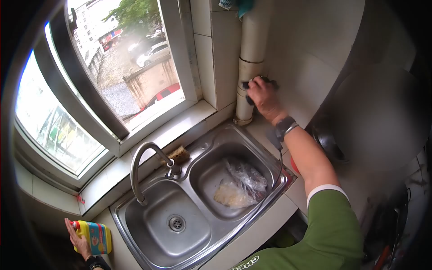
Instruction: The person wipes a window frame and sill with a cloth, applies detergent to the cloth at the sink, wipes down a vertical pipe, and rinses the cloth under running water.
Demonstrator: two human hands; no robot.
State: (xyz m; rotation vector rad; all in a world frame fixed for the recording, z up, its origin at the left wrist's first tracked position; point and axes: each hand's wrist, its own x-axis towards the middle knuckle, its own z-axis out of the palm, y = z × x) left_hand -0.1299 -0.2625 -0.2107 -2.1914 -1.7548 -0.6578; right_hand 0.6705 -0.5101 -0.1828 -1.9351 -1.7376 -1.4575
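Observation:
My right hand (263, 96) is up at the pale vertical pipe (252, 69) in the corner, fingers curled round a dark, cloth-like thing (271, 83). That dark thing is pressed against the pipe near a joint, and most of it is hidden by my fingers. Low on the left, my left hand (78, 240) lies with straight fingers along the red cap end of a yellow bottle (107, 238) with a blue label. The fingers touch the bottle's cap side without wrapping round it.
A double steel sink (194, 211) lies between my hands, with a curved tap (133, 173). Crumpled clear plastic bags (245, 184) sit in the right basin. A brown sponge-like block (180, 155) rests behind the tap. A cable (256, 209) crosses the sink's front. The window (191, 67) stands behind.

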